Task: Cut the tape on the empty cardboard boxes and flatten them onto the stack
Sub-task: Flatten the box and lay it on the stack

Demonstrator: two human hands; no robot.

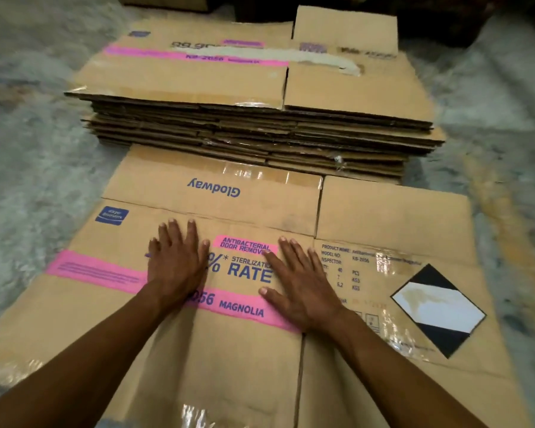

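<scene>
From the head view, the flattened brown cardboard box with the pink printed band (198,350) lies on the grey mottled floor (37,168), just in front of the tall stack of flattened brown cardboard boxes (260,131).

The left hand (175,267) and the right hand (300,288) both lie flat on the box with straight, spread fingers; they press it and grip nothing.

I judge that the box could spring up again if the pressure is released, because the folds look stiff. Shiny clear tape (386,264) may also make the palms slide. The box is directly under both palms, not held.
</scene>
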